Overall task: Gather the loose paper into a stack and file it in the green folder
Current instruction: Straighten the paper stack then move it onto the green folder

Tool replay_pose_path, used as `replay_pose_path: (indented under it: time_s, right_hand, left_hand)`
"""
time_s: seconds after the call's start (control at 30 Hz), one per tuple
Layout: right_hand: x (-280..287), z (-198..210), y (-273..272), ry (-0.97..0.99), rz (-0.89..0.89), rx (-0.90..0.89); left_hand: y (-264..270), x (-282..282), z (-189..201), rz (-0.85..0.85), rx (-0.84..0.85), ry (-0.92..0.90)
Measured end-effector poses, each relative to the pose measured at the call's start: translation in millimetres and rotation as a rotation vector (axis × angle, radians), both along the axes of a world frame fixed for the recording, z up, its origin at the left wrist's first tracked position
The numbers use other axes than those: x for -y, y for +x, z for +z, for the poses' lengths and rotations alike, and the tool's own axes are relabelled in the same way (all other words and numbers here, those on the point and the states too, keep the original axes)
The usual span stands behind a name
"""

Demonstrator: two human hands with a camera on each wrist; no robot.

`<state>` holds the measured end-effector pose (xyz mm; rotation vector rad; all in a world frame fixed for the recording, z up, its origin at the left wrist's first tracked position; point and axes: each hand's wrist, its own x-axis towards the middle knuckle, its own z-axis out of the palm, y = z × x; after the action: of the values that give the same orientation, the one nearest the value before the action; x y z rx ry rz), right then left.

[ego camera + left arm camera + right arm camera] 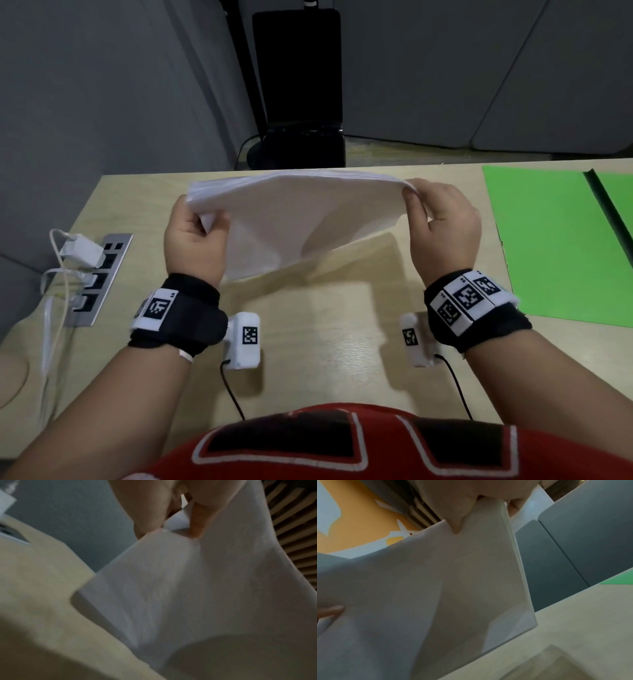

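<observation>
A stack of white paper (294, 219) hangs above the middle of the wooden desk (315, 329), sagging between my two hands. My left hand (197, 236) pinches its left edge, the thumb (197, 520) pressed on the sheets (188, 588). My right hand (442, 222) pinches the right edge, its thumb (455, 520) on the paper (453, 588). The green folder (555, 246) lies open and flat at the desk's right side, apart from both hands; a sliver of the folder (621, 580) shows in the right wrist view.
A power strip (99, 274) set into the desk at the left holds white chargers and cables (51, 308). A black chair (301, 102) stands behind the desk's far edge. Grey partition walls surround the desk.
</observation>
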<state>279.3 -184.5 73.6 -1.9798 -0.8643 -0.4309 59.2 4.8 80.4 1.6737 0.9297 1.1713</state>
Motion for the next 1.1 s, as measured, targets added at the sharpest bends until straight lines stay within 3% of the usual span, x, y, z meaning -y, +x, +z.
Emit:
replay_pose_path:
  time_s: [0.17, 0.23, 0.43, 0.67, 0.83, 1.0, 1.1]
  right_hand:
    - [6, -14, -2, -0.174, 0.046, -0.018]
    - [8, -17, -3, -0.153, 0.066, -0.082]
    - [14, -23, 3, 0.123, 0.006, -0.535]
    - [14, -31, 0, 0.043, 0.238, -0.944]
    - [5, -30, -6, 0.072, 0.234, -0.910]
    - [-4, -14, -11, 0.240, 0.142, -0.781]
    - [-2, -15, -11, 0.267, 0.186, -0.804]
  left_hand:
    - [-4, 8, -32, -0.117, -0.125, -0.159]
    - [-6, 6, -35, -0.123, -0.139, -0.191]
    - [-17, -25, -34, -0.145, -0.147, -0.216]
    - [-31, -37, -31, -0.173, -0.100, -0.342]
    - [-17, -17, -25, -0.099, -0.027, -0.329]
    - [-4, -15, -15, -0.158, 0.039, -0.197]
    - [-4, -11, -24, -0.148, -0.030, -0.235]
